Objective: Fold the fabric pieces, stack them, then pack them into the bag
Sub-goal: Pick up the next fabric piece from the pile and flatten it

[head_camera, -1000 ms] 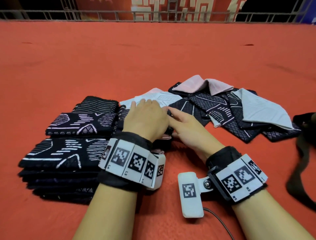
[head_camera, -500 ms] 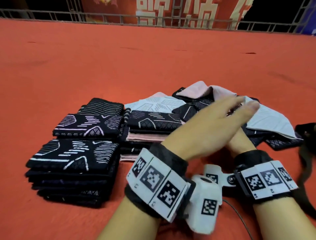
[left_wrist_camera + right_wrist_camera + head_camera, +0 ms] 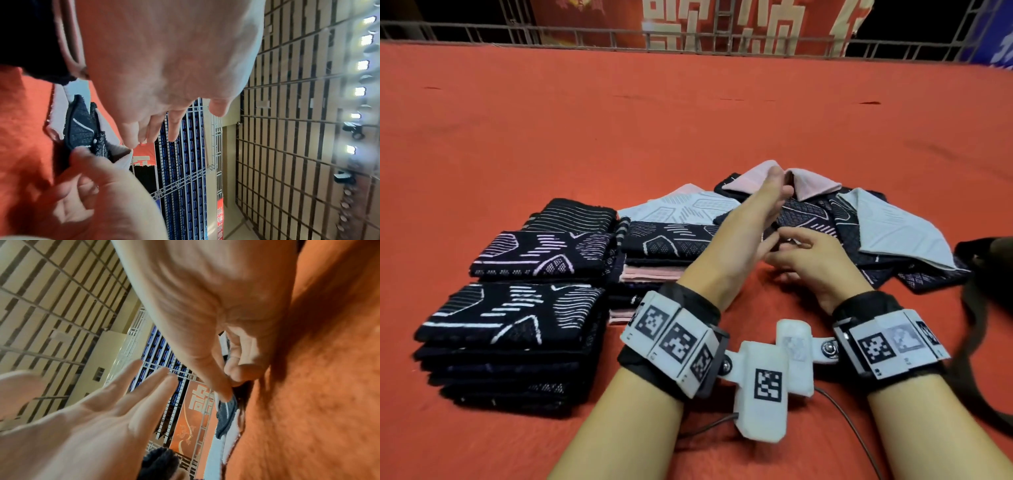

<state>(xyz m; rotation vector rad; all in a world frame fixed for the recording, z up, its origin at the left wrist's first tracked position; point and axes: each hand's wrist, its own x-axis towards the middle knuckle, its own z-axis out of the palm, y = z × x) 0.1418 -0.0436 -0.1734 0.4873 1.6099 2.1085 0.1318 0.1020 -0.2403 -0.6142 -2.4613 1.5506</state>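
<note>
Head view: four folded stacks sit on the red worktop [image 3: 551, 120]. The near stack [image 3: 513, 339] is tallest, dark cloth with white lines; a second stack [image 3: 544, 253] lies just behind it, a third [image 3: 577, 214] further back, and a fourth stack [image 3: 661, 260], showing pink layers between dark ones, sits just right of the second. Past that, a loose heap [image 3: 859, 233] of unfolded pieces spreads out, pink, pale grey and dark patterned cloths overlapping.

The left hand [image 3: 750, 226] is up over the heap's near edge, fingers straight and held together, palm turned to the right, holding nothing. From the left wrist view the same left hand [image 3: 174, 65] shows its fingers extended in the air, clear of the cloth.

The right hand [image 3: 811, 260] is low at the heap's near edge, fingers curled. Right wrist view settles it: the right hand [image 3: 226, 321] pinches the corner of a dark piece [image 3: 227, 415] between thumb and forefinger, right down at the worktop. In the left wrist view that dark piece [image 3: 82, 129] lies among pale ones.

At the far right, a dark bag [image 3: 986, 253] rests on the worktop, its strap [image 3: 976, 342] trailing toward the viewer. Behind the worktop runs a metal rail [image 3: 585, 34].
</note>
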